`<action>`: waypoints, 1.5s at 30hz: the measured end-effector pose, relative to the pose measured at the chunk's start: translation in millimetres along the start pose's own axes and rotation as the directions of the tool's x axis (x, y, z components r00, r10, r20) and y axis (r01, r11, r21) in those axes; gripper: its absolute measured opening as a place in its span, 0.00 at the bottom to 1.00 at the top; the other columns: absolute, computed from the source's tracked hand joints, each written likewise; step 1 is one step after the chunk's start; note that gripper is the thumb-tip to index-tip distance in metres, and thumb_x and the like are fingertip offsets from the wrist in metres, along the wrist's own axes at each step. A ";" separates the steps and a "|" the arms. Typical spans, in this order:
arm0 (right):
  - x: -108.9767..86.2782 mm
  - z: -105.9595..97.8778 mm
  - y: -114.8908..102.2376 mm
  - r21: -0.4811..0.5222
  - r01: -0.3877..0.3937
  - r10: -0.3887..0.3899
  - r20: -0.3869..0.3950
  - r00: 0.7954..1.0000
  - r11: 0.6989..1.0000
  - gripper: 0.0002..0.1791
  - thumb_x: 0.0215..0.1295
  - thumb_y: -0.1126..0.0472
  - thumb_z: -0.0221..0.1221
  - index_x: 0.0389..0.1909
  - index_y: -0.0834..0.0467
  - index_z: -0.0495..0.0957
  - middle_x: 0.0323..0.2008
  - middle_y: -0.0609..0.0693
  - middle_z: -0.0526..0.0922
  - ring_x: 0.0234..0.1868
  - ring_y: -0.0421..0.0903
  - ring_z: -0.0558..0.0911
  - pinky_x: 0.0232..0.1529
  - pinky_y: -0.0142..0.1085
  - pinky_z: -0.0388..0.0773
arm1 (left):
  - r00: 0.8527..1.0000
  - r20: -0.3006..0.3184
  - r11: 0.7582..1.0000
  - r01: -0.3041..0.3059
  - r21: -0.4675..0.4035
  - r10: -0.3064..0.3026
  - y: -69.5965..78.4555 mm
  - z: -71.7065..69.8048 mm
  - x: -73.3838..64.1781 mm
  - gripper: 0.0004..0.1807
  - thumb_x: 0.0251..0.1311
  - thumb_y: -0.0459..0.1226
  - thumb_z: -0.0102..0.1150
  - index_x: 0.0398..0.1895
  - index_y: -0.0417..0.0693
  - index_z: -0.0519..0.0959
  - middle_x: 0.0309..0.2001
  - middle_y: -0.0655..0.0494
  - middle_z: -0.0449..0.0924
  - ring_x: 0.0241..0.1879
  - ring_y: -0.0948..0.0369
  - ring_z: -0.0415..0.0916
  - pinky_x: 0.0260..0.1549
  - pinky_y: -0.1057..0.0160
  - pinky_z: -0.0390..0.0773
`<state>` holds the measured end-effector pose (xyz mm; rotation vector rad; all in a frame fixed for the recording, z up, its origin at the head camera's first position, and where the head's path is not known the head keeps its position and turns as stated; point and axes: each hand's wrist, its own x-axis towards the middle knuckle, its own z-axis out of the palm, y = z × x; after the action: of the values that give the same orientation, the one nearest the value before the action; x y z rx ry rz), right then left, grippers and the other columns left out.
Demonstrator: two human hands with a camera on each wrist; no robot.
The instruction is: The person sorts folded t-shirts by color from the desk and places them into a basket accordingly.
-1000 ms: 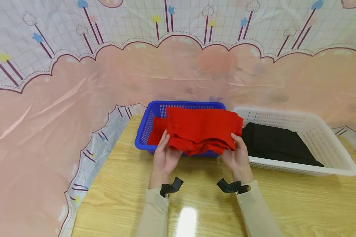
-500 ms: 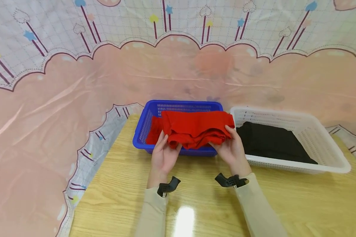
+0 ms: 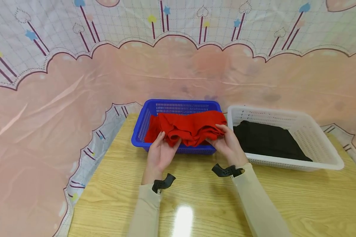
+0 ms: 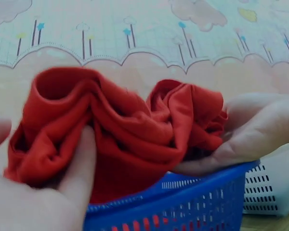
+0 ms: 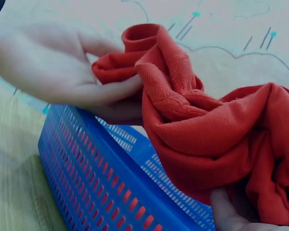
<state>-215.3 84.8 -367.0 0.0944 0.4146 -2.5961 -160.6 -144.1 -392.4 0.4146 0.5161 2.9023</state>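
Observation:
A folded red cloth garment (image 3: 192, 123) hangs between both hands over the blue plastic basket (image 3: 140, 144), its near edge bunched into loose folds. My left hand (image 3: 161, 154) grips its left end, thumb on one side and fingers underneath. At the right end my right hand (image 3: 229, 146) pinches the cloth between thumb and fingers. More red cloth (image 3: 152, 129) lies inside the blue basket, partly hidden by the held garment. Red also shows through the basket's slots in the right wrist view, where the folds (image 5: 207, 130) sag above the rim.
Right of the blue basket stands a white plastic basket (image 3: 326, 141) with folded black cloth (image 3: 268, 140) in it. Both baskets are on a wooden table (image 3: 201, 197), against a pink and white patterned sheet (image 3: 178, 65) behind.
Both hands have moved the red garment lower and slightly left, down toward the blue basket. Its near edge looks more bunched. The hands are still gripping it.

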 end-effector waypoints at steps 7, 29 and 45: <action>8.3 0.8 -2.4 -0.018 0.026 -0.026 0.011 1.000 0.999 0.21 0.62 0.68 0.47 0.54 0.56 0.54 0.47 0.52 0.63 0.44 0.50 0.66 0.42 0.42 0.68 | 0.994 -0.069 0.984 0.093 0.153 -0.083 15.7 8.3 6.0 0.27 0.67 0.39 0.40 0.68 0.53 0.48 0.66 0.53 0.51 0.64 0.55 0.51 0.59 0.52 0.56; 33.4 4.5 -10.5 -0.006 0.063 -0.063 -0.074 0.995 0.998 0.09 0.62 0.66 0.47 0.41 0.57 0.59 0.37 0.52 0.67 0.32 0.47 0.67 0.33 0.38 0.66 | 0.963 -0.220 0.940 0.213 0.267 -0.155 49.2 13.1 38.4 0.19 0.63 0.33 0.47 0.56 0.43 0.60 0.56 0.52 0.66 0.57 0.56 0.63 0.55 0.53 0.64; 40.3 3.7 -10.5 -0.049 0.057 -0.064 -0.161 0.985 0.997 0.14 0.62 0.67 0.49 0.47 0.56 0.59 0.41 0.51 0.68 0.40 0.47 0.68 0.39 0.38 0.65 | 0.931 -0.316 0.878 0.300 0.372 -0.184 62.0 0.8 59.2 0.28 0.60 0.35 0.53 0.63 0.48 0.59 0.58 0.51 0.64 0.56 0.56 0.65 0.53 0.53 0.66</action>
<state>-255.5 73.3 -366.4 0.2835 0.5412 -2.6470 -223.4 -189.0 -355.2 -0.0119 1.1515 2.6001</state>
